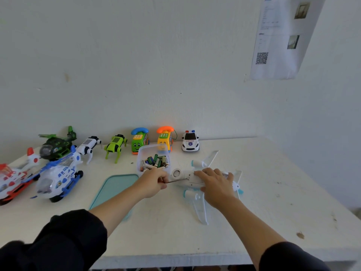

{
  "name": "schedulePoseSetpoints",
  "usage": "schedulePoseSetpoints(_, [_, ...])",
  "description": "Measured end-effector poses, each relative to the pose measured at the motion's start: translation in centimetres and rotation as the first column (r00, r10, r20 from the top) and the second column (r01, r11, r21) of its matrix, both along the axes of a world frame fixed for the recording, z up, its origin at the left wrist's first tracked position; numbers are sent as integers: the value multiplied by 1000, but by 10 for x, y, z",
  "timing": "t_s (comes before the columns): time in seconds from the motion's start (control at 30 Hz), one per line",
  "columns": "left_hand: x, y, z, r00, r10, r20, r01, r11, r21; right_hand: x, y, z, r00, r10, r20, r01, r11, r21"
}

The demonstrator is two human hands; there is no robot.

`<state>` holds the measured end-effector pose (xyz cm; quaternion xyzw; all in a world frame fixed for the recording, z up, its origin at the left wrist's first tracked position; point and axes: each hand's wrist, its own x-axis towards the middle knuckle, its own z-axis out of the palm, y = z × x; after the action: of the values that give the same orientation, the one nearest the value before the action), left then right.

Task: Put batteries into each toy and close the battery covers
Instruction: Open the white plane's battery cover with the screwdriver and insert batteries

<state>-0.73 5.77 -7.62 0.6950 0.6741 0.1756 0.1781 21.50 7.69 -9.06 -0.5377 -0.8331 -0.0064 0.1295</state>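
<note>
A white toy airplane (197, 204) with pale blue engines lies belly-up on the white table (254, 192). My right hand (215, 185) rests on its fuselage with fingers spread flat, holding it down. My left hand (154, 182) grips a thin screwdriver (176, 180) whose tip points at the plane's underside near the battery cover. A clear plastic box of batteries (153, 160) stands just behind my left hand.
The box's teal lid (111, 189) lies left of my arm. Along the wall stand two helicopters (58, 173), a red one (13, 177), a dark green one (56, 145), two robot dogs (115, 144), two phone toys (139, 140) and a police car (190, 141).
</note>
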Motion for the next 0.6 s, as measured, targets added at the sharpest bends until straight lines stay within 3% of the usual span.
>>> schedulePoseSetpoints(0.13, [-3,3,5,1000,0,-29,-3,997,-78,1,0,0,1000,1,18,-1,1000,10])
schedulePoseSetpoints(0.3, [-13,-7,25,925,-45,-378,-92,937,-337,0,0,1,998,-8,70,6,1000,25])
schedulePoseSetpoints(0.37, [-17,-12,20,852,-16,-523,-184,927,-328,-2,1,1,995,-9,97,6,1000,31])
schedulePoseSetpoints(0.6, [-10,-25,-7,794,139,-591,-287,944,-163,1,5,9,985,26,173,-29,999,14])
